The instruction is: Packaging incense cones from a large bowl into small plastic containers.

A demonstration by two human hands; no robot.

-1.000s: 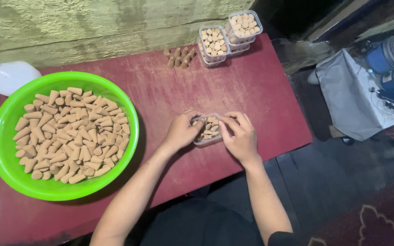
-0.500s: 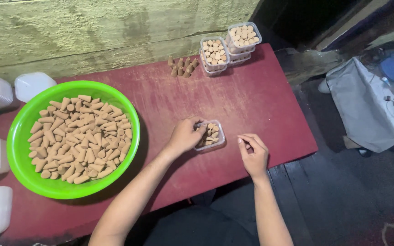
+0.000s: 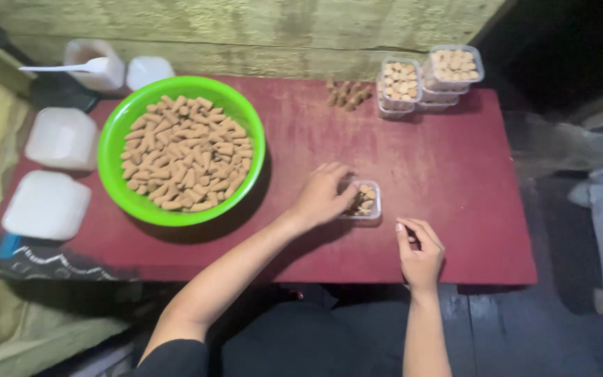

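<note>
Two hands were over the red table (image 3: pixel 455 160), both the person's own. Left hand (image 3: pixel 322 195) lay curled over the near edge of a small clear tub (image 3: pixel 364 200), fingers bent onto its rim and contents; couldn't tell if it pinched a piece. Tub sat mid-table, right of the green bowl (image 3: pixel 116 139), and held a handful of tan cone-shaped pieces, looked partly full. Right hand (image 3: pixel 420 253) was apart from the tub, near the table's front edge, loosely closed with fingertips drawn together; couldn't tell whether anything sat in them.

Progress, judged from the layout: filled tubs (image 3: pixel 430 77) stood stacked at the far right corner, several done. A few loose cones (image 3: pixel 347 93) lay just left of that stack. The bowl was well loaded with cones (image 3: pixel 186 153), so most stock looked unpacked. White lidded containers (image 3: pixel 54 171) lined the left edge; a white scoop (image 3: pixel 71 67) rested in one at the back.
</note>
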